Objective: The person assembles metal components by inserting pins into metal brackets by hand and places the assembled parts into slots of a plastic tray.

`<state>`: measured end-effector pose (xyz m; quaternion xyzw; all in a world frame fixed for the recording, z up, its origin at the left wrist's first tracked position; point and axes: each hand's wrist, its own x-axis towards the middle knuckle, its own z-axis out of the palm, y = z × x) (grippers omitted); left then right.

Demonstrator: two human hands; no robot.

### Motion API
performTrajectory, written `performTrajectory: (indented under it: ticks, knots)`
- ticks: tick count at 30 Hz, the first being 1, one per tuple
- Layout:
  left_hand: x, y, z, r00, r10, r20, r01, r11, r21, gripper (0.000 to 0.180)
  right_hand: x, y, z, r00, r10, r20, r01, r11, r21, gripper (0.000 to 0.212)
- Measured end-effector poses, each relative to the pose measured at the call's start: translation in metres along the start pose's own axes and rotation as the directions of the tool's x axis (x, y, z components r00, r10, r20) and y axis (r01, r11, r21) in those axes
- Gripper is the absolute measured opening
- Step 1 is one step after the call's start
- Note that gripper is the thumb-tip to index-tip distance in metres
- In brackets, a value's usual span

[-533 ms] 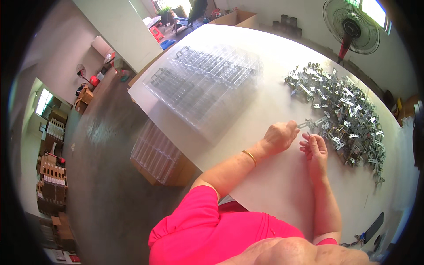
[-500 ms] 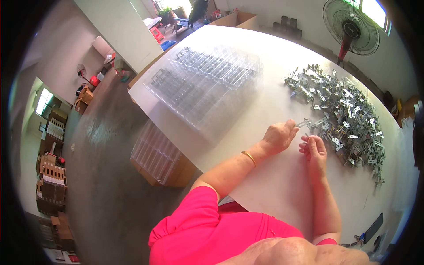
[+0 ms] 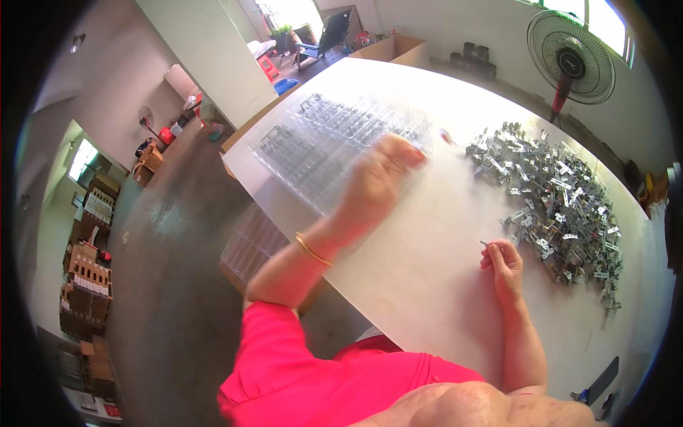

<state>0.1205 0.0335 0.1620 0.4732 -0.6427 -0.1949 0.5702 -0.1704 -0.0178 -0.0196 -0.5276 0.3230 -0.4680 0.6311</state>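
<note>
My left hand (image 3: 384, 171) is blurred above the right side of the clear plastic trays (image 3: 306, 167). Its fingers look closed, but what is in them is too smeared to name. Just beyond them is a small blurred reddish and pale thing (image 3: 447, 137). Low over the white table, my right hand (image 3: 506, 267) is closed, pinching a small metal piece (image 3: 486, 244) between thumb and fingers. To its right lies a large heap of small silvery metal brackets (image 3: 562, 206). Rows of metal parts show in the far compartments of the stacked trays.
The white table (image 3: 427, 285) spreads before me. More clear trays (image 3: 256, 242) stand on a carton below its left edge. A standing fan (image 3: 569, 64) rises behind the heap, and an open cardboard box (image 3: 391, 50) sits past the far edge. A dark flat object (image 3: 605, 381) lies at the near right.
My left hand has moved away from the bracket heap, left and farther out to the trays. The right hand has stayed nearly in place. The whole view has shifted slightly.
</note>
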Motion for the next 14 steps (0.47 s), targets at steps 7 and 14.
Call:
performTrajectory:
  ticks: [7, 14]
  knots:
    - [0.08, -0.076, -0.162, 0.936, -0.049, -0.348, 0.258, 0.768, 0.586, 0.024, 0.001, 0.002, 0.0, 1.0, 0.011, 0.011, -0.01, 1.0, -0.021, 0.01]
    - [0.128, -0.177, -0.25, 0.905, -0.083, -0.418, 0.415, 0.387, 0.823, 0.03, 0.0, 0.011, -0.009, 1.0, 0.01, 0.029, -0.009, 0.998, -0.055, 0.01]
